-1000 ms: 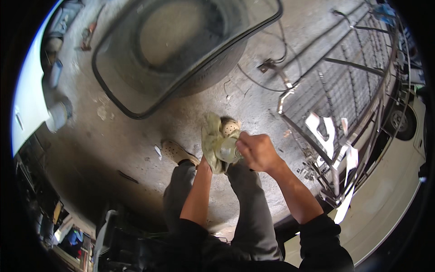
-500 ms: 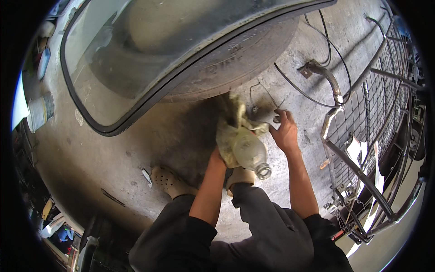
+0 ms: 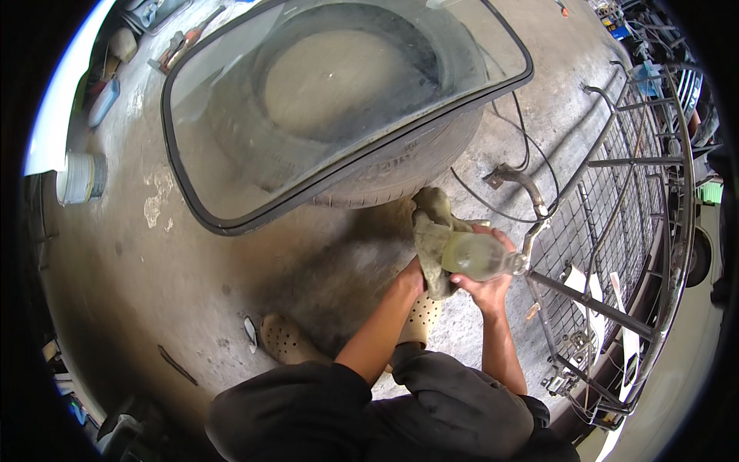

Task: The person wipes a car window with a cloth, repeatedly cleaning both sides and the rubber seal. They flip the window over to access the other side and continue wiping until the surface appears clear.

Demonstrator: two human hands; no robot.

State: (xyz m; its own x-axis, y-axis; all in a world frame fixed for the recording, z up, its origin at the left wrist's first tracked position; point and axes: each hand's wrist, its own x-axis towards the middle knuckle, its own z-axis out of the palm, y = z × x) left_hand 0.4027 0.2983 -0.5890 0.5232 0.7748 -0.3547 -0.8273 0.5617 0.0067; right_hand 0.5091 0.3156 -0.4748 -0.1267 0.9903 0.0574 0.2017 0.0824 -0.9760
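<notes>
A clear glass bottle (image 3: 471, 257) with pale yellowish liquid lies tilted in front of me, its neck pointing right. My right hand (image 3: 493, 286) is closed round it, thumb on the near side and fingertips at the far side. Bunched against the bottle's base is a dirty greenish-yellow cloth (image 3: 433, 235). My left hand (image 3: 416, 275) grips this cloth from the left, its fingers mostly hidden behind the folds. Just beyond the cloth a tyre (image 3: 400, 173) lies on the floor, with a glass pane (image 3: 231, 165) in a black rubber seal across it.
To the right stands a metal frame with wire mesh (image 3: 593, 208), beside a thin black cable (image 3: 493, 209) and a bent pipe (image 3: 523, 181). A roll (image 3: 81, 177) is at the far left. Beige clogs (image 3: 286, 339) are on my feet, on the concrete floor (image 3: 177, 285).
My right hand, half a second ago apart from the bottle with a small round thing at its fingertips, is now round the bottle. Bottle and cloth moved right; the bottle's neck swung rightward. My view shifted.
</notes>
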